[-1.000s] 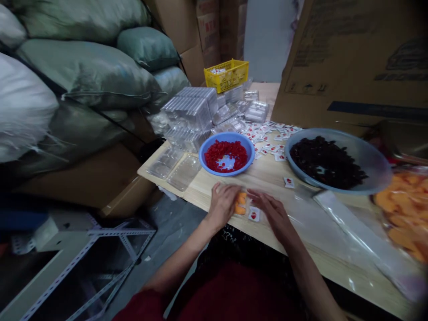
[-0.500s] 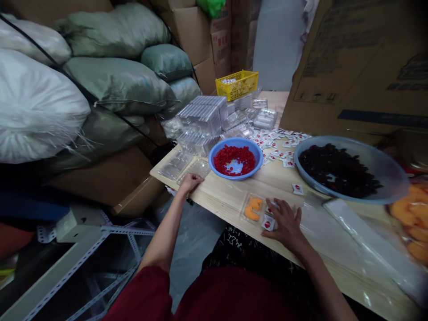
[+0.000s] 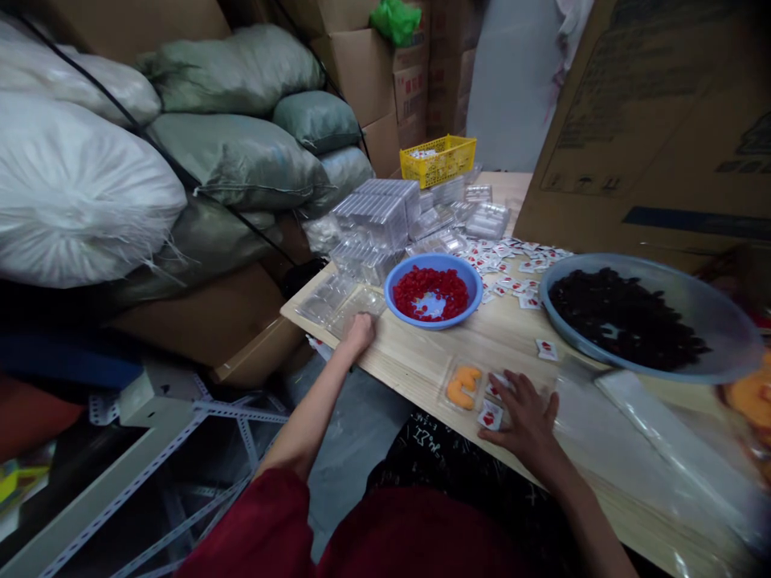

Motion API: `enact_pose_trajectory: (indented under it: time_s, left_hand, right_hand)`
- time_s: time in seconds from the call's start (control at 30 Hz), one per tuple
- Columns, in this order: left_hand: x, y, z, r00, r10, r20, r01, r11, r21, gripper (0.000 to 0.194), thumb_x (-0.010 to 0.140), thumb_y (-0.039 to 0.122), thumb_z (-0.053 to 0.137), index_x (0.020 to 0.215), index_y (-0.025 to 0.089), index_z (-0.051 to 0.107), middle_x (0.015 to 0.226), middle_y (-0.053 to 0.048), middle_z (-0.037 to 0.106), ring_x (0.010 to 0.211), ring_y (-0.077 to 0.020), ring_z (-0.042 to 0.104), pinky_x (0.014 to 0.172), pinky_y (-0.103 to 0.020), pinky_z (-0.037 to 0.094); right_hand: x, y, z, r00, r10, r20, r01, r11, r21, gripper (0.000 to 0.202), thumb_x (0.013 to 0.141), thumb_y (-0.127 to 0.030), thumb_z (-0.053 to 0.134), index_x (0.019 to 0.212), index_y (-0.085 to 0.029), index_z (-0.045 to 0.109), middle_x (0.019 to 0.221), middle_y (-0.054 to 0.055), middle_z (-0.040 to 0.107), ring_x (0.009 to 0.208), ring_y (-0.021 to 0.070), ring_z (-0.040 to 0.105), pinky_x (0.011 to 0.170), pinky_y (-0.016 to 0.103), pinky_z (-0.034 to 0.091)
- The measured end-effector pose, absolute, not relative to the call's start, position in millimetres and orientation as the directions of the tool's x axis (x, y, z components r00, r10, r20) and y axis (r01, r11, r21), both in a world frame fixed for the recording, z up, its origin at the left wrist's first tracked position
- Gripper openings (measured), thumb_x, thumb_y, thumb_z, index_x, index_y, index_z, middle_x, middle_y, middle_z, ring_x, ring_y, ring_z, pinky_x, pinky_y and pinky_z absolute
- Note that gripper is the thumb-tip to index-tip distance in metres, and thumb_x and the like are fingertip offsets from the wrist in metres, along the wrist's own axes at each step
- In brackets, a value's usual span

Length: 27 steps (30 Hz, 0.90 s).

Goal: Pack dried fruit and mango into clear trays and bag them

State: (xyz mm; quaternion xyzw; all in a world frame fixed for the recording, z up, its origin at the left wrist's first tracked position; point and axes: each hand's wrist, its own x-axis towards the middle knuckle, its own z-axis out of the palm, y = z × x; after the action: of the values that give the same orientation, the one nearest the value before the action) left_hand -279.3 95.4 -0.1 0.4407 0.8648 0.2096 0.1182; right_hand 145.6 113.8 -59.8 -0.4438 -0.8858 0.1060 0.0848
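Observation:
My left hand (image 3: 360, 334) is closed at the table's front edge, by the near corner of a clear plastic tray (image 3: 367, 299). Its fingertips are turned away, so whatever they hold is hidden. My right hand (image 3: 525, 417) has its fingers spread over the right half of a second clear tray (image 3: 450, 396). Two curved orange pieces (image 3: 460, 395) lie in that tray's left half. A small white packet with a red print (image 3: 490, 415) lies by my right thumb. Another packet is partly covered by the fingers.
A blue bowl of red pieces (image 3: 473, 302) stands between my hands, farther back. To the right are a wide basin of dark pieces (image 3: 738, 341) and plastic sleeves (image 3: 656, 425). Behind lie scattered packets (image 3: 503, 261), stacked clear boxes (image 3: 379, 210) and a yellow basket (image 3: 442, 164).
The whole view has shifted slightly. My left hand has turned so that its back faces the camera, and its fingertips no longer show. My right hand stays over the tray.

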Motion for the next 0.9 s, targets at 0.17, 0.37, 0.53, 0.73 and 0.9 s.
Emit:
enact_pose_trajectory:
  time_s: [0.17,0.37,0.53,0.73,0.9]
  left_hand:
    - [-284.5,87.4,9.2,-0.612,0.789,0.044,0.722,0.536,0.437,0.019,0.082,0.022,0.053,0.097,0.014,0.063,0.102,-0.017,0.068,0.096,-0.0271,0.062,0.082,-0.035,0.045]
    - [-292.1,79.9,16.7,-0.639,0.769,0.032,0.669,0.534,0.518,0.016,0.085,0.025,0.051,0.081,0.016,0.064,0.072,-0.004,0.063,0.070,-0.0179,0.056,0.067,-0.028,0.041]
    - [-280.8,76.0,28.8,-0.651,0.754,0.088,0.636,0.478,0.606,0.019,0.088,0.027,0.046,0.084,0.016,0.061,0.070,-0.001,0.060,0.067,-0.0153,0.053,0.064,-0.025,0.039]
    - [-223.0,41.6,38.4,-0.573,0.807,0.139,0.661,0.356,0.660,0.022,0.094,0.032,0.043,0.087,0.018,0.058,0.076,-0.002,0.062,0.070,-0.0156,0.056,0.067,-0.026,0.042]
    - [-180.1,13.7,38.3,-0.405,0.899,0.168,0.622,0.136,0.772,0.023,0.095,0.036,0.048,0.089,0.019,0.062,0.084,-0.003,0.065,0.076,-0.0150,0.057,0.070,-0.025,0.043]
  right_hand:
    - [143.5,106.2,-58.5,-0.551,0.822,0.144,0.761,0.566,-0.318,0.081,0.076,-0.053,0.063,0.150,-0.032,0.037,0.157,0.013,0.034,0.145,0.0413,0.025,0.109,0.071,0.003]
    - [143.4,100.7,-42.8,-0.530,0.806,0.263,0.666,0.588,-0.459,0.055,0.085,-0.052,0.054,0.135,-0.030,0.056,0.146,0.011,0.050,0.142,0.0380,0.034,0.113,0.067,0.001]
    - [107.8,87.9,-0.6,-0.454,0.849,0.271,0.402,0.466,-0.788,0.037,0.089,-0.050,0.057,0.117,-0.029,0.068,0.130,0.009,0.064,0.130,0.0325,0.051,0.115,0.059,0.023]
    - [-41.0,79.7,9.0,-0.598,0.789,-0.144,-0.202,-0.322,-0.925,0.054,0.085,-0.064,0.059,0.125,-0.028,0.060,0.126,0.011,0.065,0.119,0.0271,0.061,0.100,0.049,0.049]
    - [-110.9,92.0,4.4,-0.773,0.574,-0.270,-0.373,-0.756,-0.538,0.062,0.091,-0.073,0.039,0.129,-0.027,0.055,0.121,0.011,0.068,0.107,0.0264,0.067,0.087,0.049,0.057]
